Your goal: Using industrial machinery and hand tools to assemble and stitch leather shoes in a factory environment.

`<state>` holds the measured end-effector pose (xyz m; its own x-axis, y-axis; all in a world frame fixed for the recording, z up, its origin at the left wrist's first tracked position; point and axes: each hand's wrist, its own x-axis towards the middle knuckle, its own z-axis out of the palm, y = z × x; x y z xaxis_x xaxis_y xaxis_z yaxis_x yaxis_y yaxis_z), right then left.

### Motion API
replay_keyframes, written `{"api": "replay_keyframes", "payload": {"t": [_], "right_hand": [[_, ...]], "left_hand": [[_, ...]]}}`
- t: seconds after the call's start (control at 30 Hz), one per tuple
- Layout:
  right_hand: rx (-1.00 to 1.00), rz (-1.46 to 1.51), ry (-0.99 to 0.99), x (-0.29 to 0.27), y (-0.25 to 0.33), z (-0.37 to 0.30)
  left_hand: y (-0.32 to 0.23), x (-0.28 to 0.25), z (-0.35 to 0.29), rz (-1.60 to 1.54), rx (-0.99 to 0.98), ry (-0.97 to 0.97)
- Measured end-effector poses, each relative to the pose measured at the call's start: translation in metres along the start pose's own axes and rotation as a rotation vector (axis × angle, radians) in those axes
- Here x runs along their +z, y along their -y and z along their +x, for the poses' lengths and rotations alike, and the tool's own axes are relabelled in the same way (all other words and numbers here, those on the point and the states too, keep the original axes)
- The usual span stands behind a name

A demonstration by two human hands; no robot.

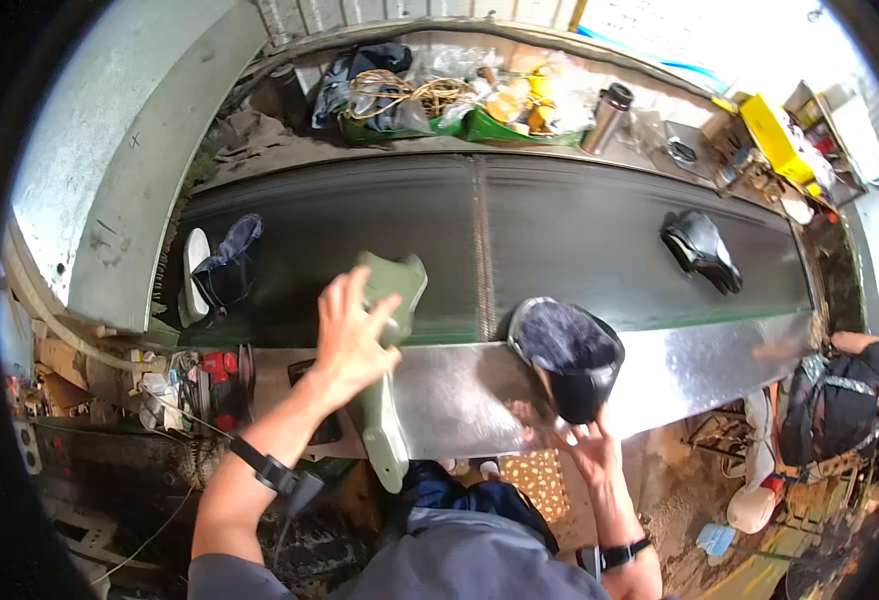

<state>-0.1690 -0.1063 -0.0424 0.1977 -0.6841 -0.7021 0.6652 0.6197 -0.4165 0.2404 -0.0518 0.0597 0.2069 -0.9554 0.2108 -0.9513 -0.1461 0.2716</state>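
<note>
An olive-green boot last point(387, 440) lies across the metal ledge, its upper part over the black belt and its foot end past the ledge's near edge. My left hand point(352, 335) is over the last, fingers spread apart; whether the palm touches it is hidden. To the right, a black boot upper point(582, 385) with grey fur lining has its opening turned up toward me. My right hand point(592, 447) holds it from below at its lower end, the fingertips partly hidden behind it.
A dark boot with a white sole point(196, 275) lies on the belt point(600, 240) at far left, a black boot piece point(702, 250) at far right. Behind stand green bins point(480, 127) and a steel flask point(610, 118). A person's hand point(855, 343) and black backpack-like bundle point(835, 410) are at right.
</note>
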Motion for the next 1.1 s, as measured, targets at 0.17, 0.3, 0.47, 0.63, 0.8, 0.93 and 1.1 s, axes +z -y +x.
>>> {"api": "replay_keyframes", "payload": {"t": [0.17, 0.3, 0.47, 0.63, 0.8, 0.93, 1.1], "right_hand": [[-0.116, -0.029, 0.186, -0.007, 0.035, 0.005], [0.038, -0.061, 0.224, -0.028, 0.072, -0.031], [-0.269, -0.324, 0.072, -0.028, 0.083, -0.054], [-0.952, -1.465, 0.634, -0.007, 0.056, -0.102], [-1.433, -1.738, 0.773, -0.051, -0.029, -0.068], [-1.03, -1.176, 0.5, -0.043, -0.065, -0.035], [-0.854, -1.196, 0.583, -0.032, -0.07, -0.025]], "left_hand": [[-0.108, 0.061, -0.077, 0.085, 0.52, -0.04], [-0.171, 0.103, -0.127, 0.002, 0.713, -0.156], [-0.181, 0.096, -0.099, -0.914, 0.237, 0.298], [-0.103, 0.097, -0.023, -2.291, -0.95, 0.839], [-0.085, 0.132, -0.01, -1.089, -0.852, 0.289], [-0.072, 0.16, 0.005, -0.762, -0.751, 0.091], [-0.091, 0.182, -0.004, -0.558, -0.747, -0.092]]}}
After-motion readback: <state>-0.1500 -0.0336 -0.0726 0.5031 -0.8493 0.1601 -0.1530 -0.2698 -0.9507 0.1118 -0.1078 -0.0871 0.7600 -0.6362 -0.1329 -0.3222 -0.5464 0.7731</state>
